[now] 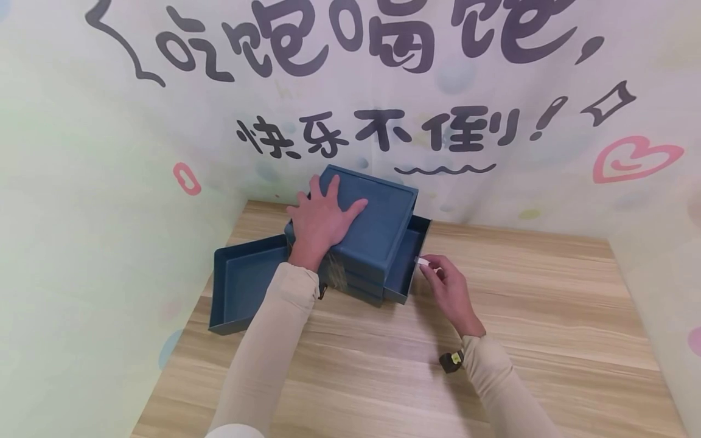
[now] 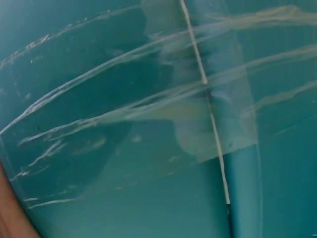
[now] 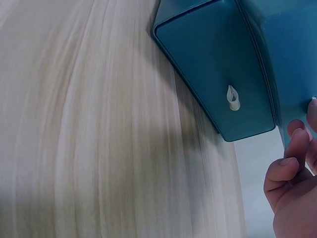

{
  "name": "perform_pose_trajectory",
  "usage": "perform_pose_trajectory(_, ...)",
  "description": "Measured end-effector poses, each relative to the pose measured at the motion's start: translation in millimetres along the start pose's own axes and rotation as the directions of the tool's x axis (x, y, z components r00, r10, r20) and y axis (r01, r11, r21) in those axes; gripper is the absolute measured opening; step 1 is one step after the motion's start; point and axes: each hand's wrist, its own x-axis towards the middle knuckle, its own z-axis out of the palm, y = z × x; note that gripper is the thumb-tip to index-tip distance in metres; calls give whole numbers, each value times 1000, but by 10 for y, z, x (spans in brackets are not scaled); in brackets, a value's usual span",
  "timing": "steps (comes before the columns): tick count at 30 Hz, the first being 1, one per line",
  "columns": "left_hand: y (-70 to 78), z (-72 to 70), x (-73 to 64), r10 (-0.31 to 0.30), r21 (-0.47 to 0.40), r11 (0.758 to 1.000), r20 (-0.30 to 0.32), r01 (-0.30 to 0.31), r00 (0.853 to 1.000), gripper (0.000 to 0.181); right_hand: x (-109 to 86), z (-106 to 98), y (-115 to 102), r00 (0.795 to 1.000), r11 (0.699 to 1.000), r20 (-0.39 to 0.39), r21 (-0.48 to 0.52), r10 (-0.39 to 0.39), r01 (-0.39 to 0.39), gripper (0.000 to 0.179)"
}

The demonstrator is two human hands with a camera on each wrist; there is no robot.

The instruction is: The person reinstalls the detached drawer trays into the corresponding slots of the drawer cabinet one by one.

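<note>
My left hand (image 1: 320, 220) rests with spread fingers on top of a dark blue drawer cabinet (image 1: 378, 219). Part of that hand (image 2: 15, 208) shows at the left wrist view's lower left corner. At the cabinet's right side, a drawer (image 1: 402, 258) stands partly pulled out. My right hand (image 1: 446, 286) pinches a small white pull tab (image 1: 423, 261) on its front between thumb and fingers. Below it, the right wrist view shows a drawer front (image 3: 208, 59) with a white loop tab (image 3: 233, 98), flush in the cabinet.
Left of the cabinet, another blue drawer (image 1: 218, 292) sits open-topped, partly behind the left forearm. Clear tape (image 2: 124, 114) crosses the cabinet's side and a seam. All stand on a wood-grain table (image 1: 372, 377) against a printed wall (image 1: 493, 194).
</note>
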Motion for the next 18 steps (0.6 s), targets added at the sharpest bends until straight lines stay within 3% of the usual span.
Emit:
perform_pose_trajectory(12,-1,-10,1,-5,-14,1000,2,5,1000,92,56,45,-9,998,998,7,-19,-61,61,20)
perform_pose_trajectory(18,-2,0,2,-1,-17,1000,-1,1,1000,92,56,72,-25,999,999,14,-20,-48,48,19)
